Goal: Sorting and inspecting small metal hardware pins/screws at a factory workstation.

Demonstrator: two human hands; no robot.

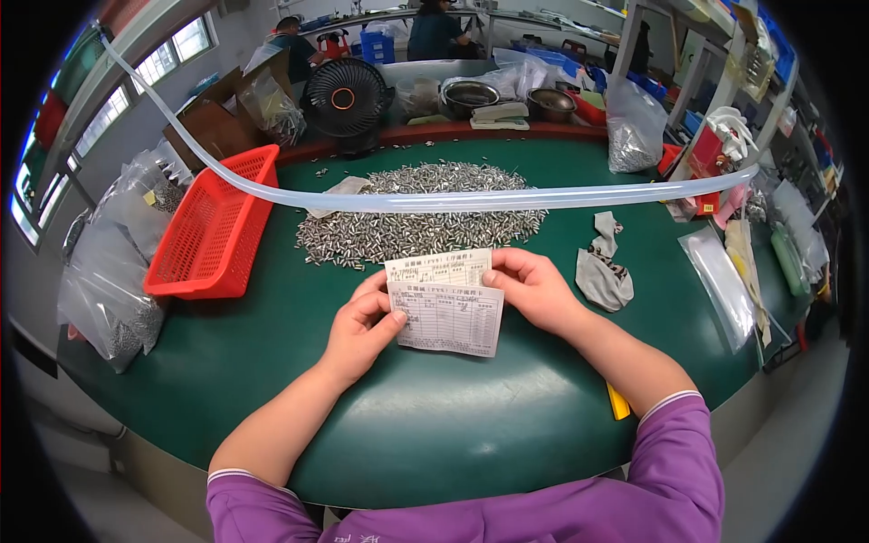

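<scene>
My left hand (360, 328) pinches the left edge of a white printed form slip (448, 319), and my right hand (534, 288) holds its right side. A second paper slip (439, 267) sits just behind it, also between my fingers. Both papers hover low over the green table (272, 362). Right behind them lies a wide heap of small silver metal parts (421, 217).
A red plastic basket (213, 231) stands at the left, with clear bags of metal parts (118, 271) beside it. A translucent hose (471, 201) arcs over the heap. A crumpled grey glove (602, 267), a black fan (346, 98) and metal bowls (471, 95) are further off. Other people work behind.
</scene>
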